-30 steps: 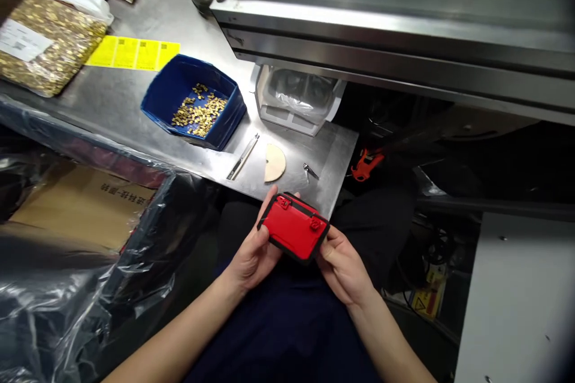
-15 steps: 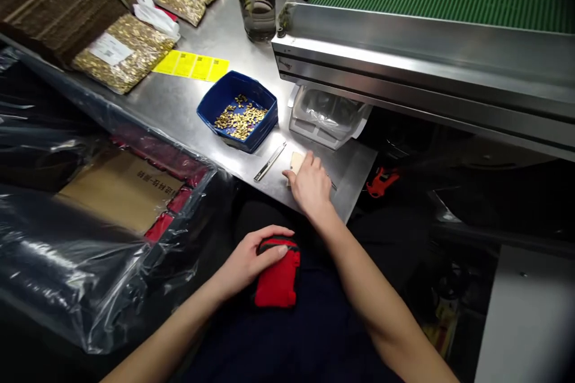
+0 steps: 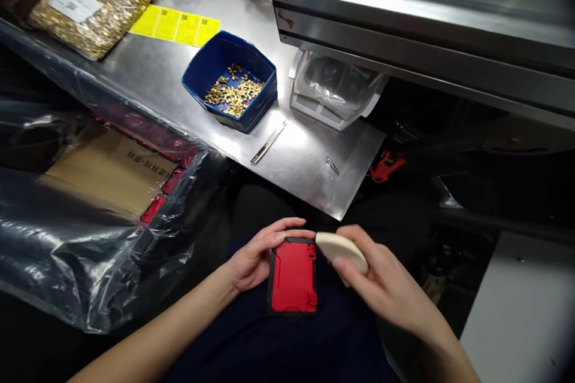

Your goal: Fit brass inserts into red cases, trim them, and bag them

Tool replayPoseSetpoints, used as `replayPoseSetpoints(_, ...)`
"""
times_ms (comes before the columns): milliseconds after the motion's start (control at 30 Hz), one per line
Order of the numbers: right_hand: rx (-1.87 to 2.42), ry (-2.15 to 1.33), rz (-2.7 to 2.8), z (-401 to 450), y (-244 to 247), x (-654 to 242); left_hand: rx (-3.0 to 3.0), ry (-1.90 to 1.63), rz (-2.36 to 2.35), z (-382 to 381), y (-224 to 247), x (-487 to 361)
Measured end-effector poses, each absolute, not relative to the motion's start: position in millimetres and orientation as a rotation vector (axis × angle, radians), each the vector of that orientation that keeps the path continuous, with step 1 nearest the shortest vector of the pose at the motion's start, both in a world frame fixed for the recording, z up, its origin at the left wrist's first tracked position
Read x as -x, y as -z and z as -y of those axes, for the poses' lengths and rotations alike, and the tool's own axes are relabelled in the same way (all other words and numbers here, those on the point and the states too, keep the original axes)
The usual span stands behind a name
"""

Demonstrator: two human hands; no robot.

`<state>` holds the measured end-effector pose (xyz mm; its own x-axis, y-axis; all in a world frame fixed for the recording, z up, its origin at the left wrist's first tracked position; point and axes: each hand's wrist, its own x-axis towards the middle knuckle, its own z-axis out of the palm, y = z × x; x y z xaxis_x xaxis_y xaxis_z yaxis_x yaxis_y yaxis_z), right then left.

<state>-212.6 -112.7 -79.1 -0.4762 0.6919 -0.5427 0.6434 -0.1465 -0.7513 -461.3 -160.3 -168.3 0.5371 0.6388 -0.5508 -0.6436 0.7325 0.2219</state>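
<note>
My left hand [image 3: 265, 251] is closed round the upper left edge of a flat red and black plastic case [image 3: 293, 278], which rests over my lap. A cream-coloured flat block [image 3: 339, 249] is pinched between the thumb and fingers of my right hand [image 3: 375, 275], slightly blurred. One end of the block is close to the case's upper right corner and my left fingertips; whether they touch I cannot tell. On the metal table [image 3: 300, 173] in front lie a slim cutter knife [image 3: 268, 143] and a few small metal pieces [image 3: 331, 166].
A blue bin [image 3: 265, 96] holds many small brass parts. Behind it are a yellow label strip [image 3: 175, 25] and a bag of brass parts [image 3: 96, 6]. A grey bin [image 3: 321, 111] sits under the conveyor's metal rail [image 3: 381, 30]. At left stands a plastic-lined crate [image 3: 179, 203].
My right hand has lifted the cream block off the table and brought it down beside the red case. My left hand has shifted right with the case, showing more of it. The view has tilted down.
</note>
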Motion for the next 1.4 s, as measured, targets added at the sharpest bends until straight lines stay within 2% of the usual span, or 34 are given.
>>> replayPoseSetpoints(133, 1.321, -1.678, 2.335, 135, 62, 203, 0.059, -0.71, -0.653, 152, 161, 452)
replayPoseSetpoints(300, 1.146, -1.34, 2.723, 152, 75, 201, 0.155, -0.569, -0.792, 145, 150, 437)
replayPoseSetpoints(433, 1.074, -1.231, 2.82, 159, 84, 202, 0.14, -0.442, -0.898, 138, 148, 423)
replayPoseSetpoints(600, 0.996, -1.287, 2.888, 158, 87, 208, 0.055, -0.304, -0.914, 134, 153, 414)
replayPoseSetpoints(1100, 1.138, -1.507, 2.875, 149, 82, 217, 0.158, -0.234, -0.896, 142, 166, 417)
replayPoseSetpoints(1400, 1.184, -1.52, 2.857, 145, 78, 223, 0.12, -0.208, -0.88, 139, 169, 417)
